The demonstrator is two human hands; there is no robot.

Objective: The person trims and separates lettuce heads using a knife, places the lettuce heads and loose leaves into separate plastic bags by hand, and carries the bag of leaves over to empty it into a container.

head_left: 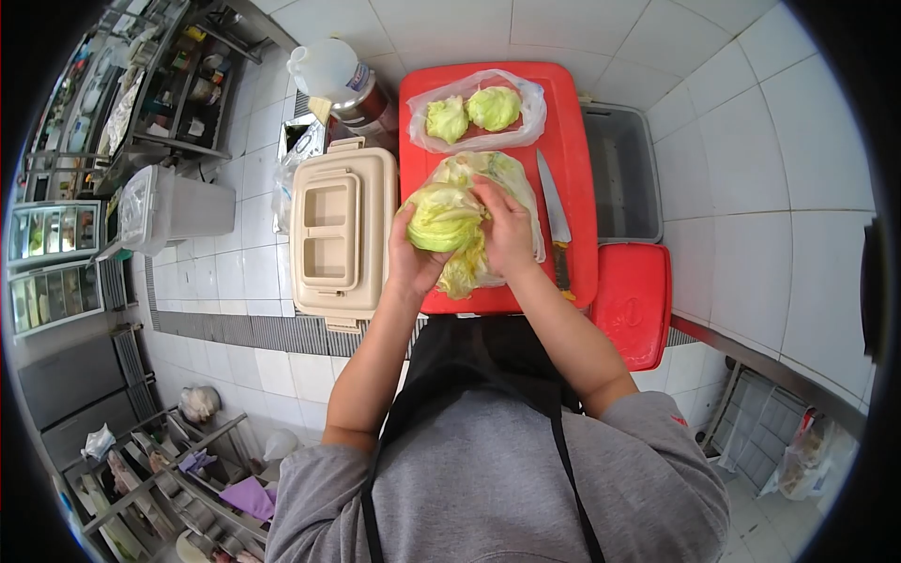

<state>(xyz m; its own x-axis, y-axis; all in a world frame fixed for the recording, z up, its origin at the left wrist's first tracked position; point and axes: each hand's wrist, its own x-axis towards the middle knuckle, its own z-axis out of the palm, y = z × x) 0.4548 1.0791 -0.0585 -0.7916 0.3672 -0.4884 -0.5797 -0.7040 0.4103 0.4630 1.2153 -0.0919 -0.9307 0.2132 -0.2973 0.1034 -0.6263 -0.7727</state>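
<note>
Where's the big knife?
In the head view, the knife lies along the right side of the red surface, just right of the person's right hand, its handle toward the person.

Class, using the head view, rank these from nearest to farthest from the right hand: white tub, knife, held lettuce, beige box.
1. Held lettuce, touching the right hand
2. Knife, right of that hand
3. Beige box, to its left
4. White tub, farther left

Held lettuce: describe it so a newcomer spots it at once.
Find the red work surface. Over its near half, a lettuce is held between the left hand and right hand. Unlike the two lettuces in the far plastic bag, it is held up.
</note>
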